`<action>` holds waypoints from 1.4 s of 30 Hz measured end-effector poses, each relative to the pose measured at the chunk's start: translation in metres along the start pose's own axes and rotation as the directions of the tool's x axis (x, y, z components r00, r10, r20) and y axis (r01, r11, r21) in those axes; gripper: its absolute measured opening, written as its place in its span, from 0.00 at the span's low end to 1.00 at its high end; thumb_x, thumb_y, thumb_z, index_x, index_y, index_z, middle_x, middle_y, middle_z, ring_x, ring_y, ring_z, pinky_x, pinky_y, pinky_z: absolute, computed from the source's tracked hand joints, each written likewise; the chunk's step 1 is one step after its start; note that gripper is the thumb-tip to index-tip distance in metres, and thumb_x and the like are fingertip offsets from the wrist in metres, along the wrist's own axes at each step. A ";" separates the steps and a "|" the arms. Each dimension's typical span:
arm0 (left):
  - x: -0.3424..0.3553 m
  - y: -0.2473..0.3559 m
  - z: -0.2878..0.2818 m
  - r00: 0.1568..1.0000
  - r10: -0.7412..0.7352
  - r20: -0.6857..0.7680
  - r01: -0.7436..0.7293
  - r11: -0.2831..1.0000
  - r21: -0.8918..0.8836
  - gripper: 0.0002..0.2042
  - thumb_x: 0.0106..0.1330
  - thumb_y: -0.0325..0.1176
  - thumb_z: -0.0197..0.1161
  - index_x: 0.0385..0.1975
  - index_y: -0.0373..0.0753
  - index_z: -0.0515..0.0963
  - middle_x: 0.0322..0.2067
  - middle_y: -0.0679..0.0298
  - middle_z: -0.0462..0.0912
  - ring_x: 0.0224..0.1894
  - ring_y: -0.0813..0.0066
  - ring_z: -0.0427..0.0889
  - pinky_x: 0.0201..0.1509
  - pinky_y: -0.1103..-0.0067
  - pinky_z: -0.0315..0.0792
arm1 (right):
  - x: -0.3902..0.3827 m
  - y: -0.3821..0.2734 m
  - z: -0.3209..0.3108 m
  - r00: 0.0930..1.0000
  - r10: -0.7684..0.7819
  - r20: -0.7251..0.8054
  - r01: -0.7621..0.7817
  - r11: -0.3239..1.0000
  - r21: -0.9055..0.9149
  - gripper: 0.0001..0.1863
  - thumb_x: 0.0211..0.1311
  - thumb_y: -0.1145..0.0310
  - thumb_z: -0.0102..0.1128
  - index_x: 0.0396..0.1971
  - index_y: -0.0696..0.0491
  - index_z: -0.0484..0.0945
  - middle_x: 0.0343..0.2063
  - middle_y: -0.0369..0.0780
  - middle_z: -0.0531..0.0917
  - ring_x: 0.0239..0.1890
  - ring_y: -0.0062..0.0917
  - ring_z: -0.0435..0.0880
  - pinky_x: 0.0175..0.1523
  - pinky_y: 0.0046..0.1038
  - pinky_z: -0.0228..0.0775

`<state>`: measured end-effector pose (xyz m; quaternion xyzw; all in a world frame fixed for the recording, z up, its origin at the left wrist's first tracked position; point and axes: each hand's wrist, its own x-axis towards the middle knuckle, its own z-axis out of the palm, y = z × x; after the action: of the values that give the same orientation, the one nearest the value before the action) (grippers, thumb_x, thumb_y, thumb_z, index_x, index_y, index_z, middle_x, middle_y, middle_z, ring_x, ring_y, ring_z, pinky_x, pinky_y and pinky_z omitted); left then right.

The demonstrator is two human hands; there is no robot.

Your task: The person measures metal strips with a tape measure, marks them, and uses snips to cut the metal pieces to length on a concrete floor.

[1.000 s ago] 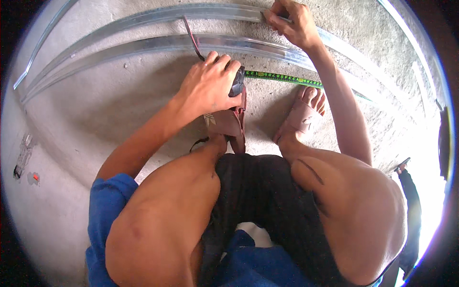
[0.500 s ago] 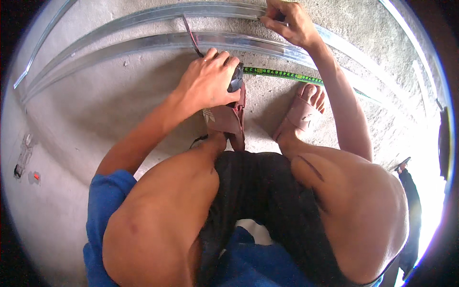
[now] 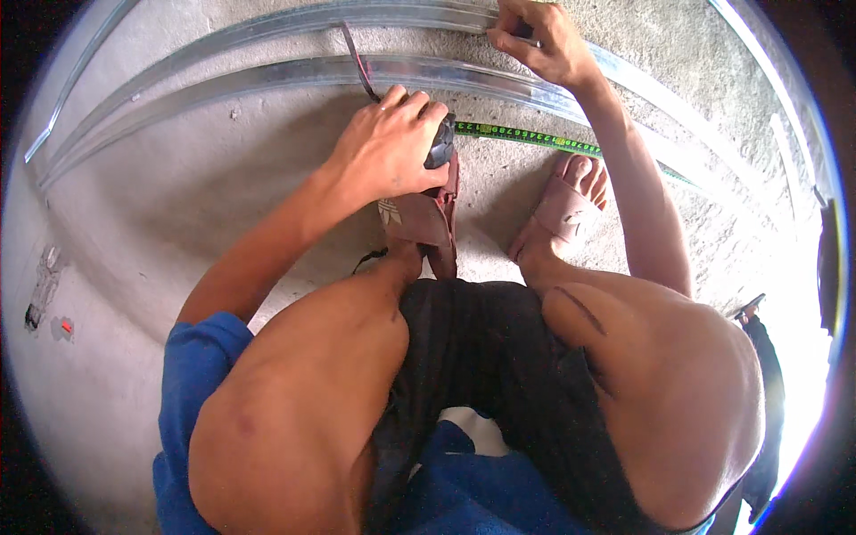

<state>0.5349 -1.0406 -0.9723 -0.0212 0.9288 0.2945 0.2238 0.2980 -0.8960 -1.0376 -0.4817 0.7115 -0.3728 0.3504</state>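
the person crouched over the rough concrete floor (image 3: 267,160), and the left hand (image 3: 390,143) was curled over the black tape measure (image 3: 440,147), its fingers bent round the top of the case and the thumb on the near side. the case stood right above the left sandal (image 3: 415,218). from it the green blade (image 3: 526,135) ran out to the right, past the toes of the right sandal (image 3: 562,209) and on beneath the right forearm (image 3: 646,196). a dark strap (image 3: 358,61) stretched away from the left fingers, across the nearer metal strip (image 3: 285,76) toward the farther metal strip (image 3: 401,15). up there, at the farther strip, was the right hand (image 3: 546,45), its fingers folded in close to the thumb; from where i stood, i could not tell whether they had hold of something slim. the blue sleeve (image 3: 201,366) was bunched around the left arm.
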 end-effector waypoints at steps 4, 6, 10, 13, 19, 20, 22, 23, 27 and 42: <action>0.000 0.001 -0.002 1.000 0.011 -0.027 -0.011 1.000 -0.012 0.28 0.50 0.45 0.69 0.50 0.37 0.76 0.45 0.55 0.78 0.51 0.53 0.77 0.51 0.60 0.78 | -0.003 0.001 0.000 0.995 0.060 -0.077 -0.027 0.928 0.373 0.11 0.61 0.68 0.62 0.26 0.55 0.71 0.20 0.36 0.76 0.21 0.19 0.71 0.26 0.26 0.65; 0.004 0.003 -0.007 0.999 0.013 -0.045 -0.014 1.000 -0.026 0.27 0.50 0.44 0.69 0.50 0.38 0.76 0.46 0.54 0.78 0.51 0.52 0.76 0.51 0.60 0.78 | -0.004 0.015 -0.005 0.977 0.043 -0.210 0.110 0.739 0.665 0.04 0.63 0.76 0.56 0.28 0.55 0.71 0.24 0.38 0.78 0.23 0.19 0.74 0.28 0.23 0.67; -0.007 0.013 -0.020 0.997 -0.038 0.061 0.046 0.989 -0.138 0.29 0.52 0.43 0.68 0.54 0.38 0.72 0.47 0.51 0.76 0.53 0.48 0.75 0.56 0.60 0.74 | -0.035 0.017 -0.057 0.848 0.322 -0.421 0.023 0.772 0.635 0.07 0.64 0.70 0.54 0.32 0.59 0.73 0.24 0.43 0.79 0.26 0.27 0.78 0.31 0.30 0.72; -0.019 0.027 -0.063 0.981 -0.073 0.182 0.113 0.969 -0.220 0.32 0.56 0.45 0.67 0.59 0.35 0.69 0.54 0.45 0.73 0.58 0.42 0.73 0.64 0.59 0.68 | -0.073 -0.042 -0.127 0.687 0.430 -0.585 -0.219 0.891 0.398 0.05 0.65 0.72 0.59 0.31 0.56 0.74 0.29 0.35 0.76 0.30 0.16 0.72 0.35 0.19 0.65; 0.010 0.062 -0.155 0.941 -0.026 0.338 0.084 0.984 -0.156 0.36 0.56 0.49 0.69 0.60 0.32 0.67 0.58 0.38 0.72 0.61 0.41 0.72 0.66 0.62 0.66 | -0.254 -0.154 -0.218 0.491 0.449 -0.746 -0.267 0.893 0.362 0.07 0.69 0.66 0.57 0.34 0.54 0.73 0.29 0.35 0.74 0.29 0.19 0.70 0.36 0.22 0.63; 0.012 0.067 -0.170 0.942 -0.010 0.336 0.072 0.982 -0.172 0.35 0.55 0.48 0.70 0.59 0.32 0.68 0.55 0.41 0.74 0.59 0.43 0.74 0.64 0.63 0.68 | -0.288 -0.171 -0.210 0.490 0.451 -0.746 -0.255 0.892 0.372 0.09 0.70 0.63 0.57 0.33 0.53 0.73 0.29 0.35 0.74 0.29 0.20 0.70 0.37 0.23 0.64; 0.012 0.092 -0.196 0.961 -0.017 0.275 0.069 0.981 -0.181 0.34 0.55 0.47 0.70 0.57 0.32 0.70 0.51 0.44 0.76 0.56 0.45 0.76 0.61 0.63 0.69 | -0.383 -0.202 -0.186 0.394 0.584 -0.710 -0.445 0.797 0.408 0.15 0.71 0.62 0.57 0.44 0.59 0.78 0.29 0.38 0.80 0.29 0.21 0.75 0.35 0.25 0.68; 0.005 0.106 -0.209 0.969 -0.028 0.244 0.074 0.981 -0.179 0.33 0.54 0.46 0.71 0.55 0.33 0.70 0.50 0.45 0.77 0.55 0.47 0.77 0.60 0.63 0.70 | -0.401 -0.237 -0.167 0.262 0.774 -0.576 -0.744 0.543 0.390 0.15 0.69 0.62 0.58 0.46 0.59 0.77 0.34 0.38 0.81 0.30 0.22 0.77 0.35 0.24 0.69; -0.020 0.194 -0.257 0.964 0.069 0.256 0.004 0.962 -0.275 0.35 0.49 0.49 0.76 0.53 0.32 0.72 0.47 0.45 0.79 0.52 0.48 0.79 0.58 0.62 0.73 | -0.506 -0.375 -0.065 0.048 0.980 -0.194 -0.856 0.140 0.497 0.54 0.55 0.63 0.75 0.75 0.49 0.45 0.54 0.55 0.80 0.49 0.41 0.85 0.48 0.39 0.82; -0.104 0.478 -0.375 0.765 -0.115 0.633 0.361 0.891 -0.276 0.28 0.58 0.41 0.74 0.52 0.30 0.73 0.36 0.58 0.83 0.31 0.70 0.84 0.25 0.68 0.84 | -0.661 -0.827 0.133 -0.536 0.772 0.341 0.456 -0.075 0.887 0.06 0.64 0.74 0.57 0.32 0.51 0.68 0.17 0.45 0.77 0.12 0.29 0.73 0.15 0.34 0.64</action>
<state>0.3949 -0.8639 -0.3984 -0.0900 0.7227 0.4292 0.5342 0.9551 -0.5097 -0.2909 0.7485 0.4344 -0.5009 0.0095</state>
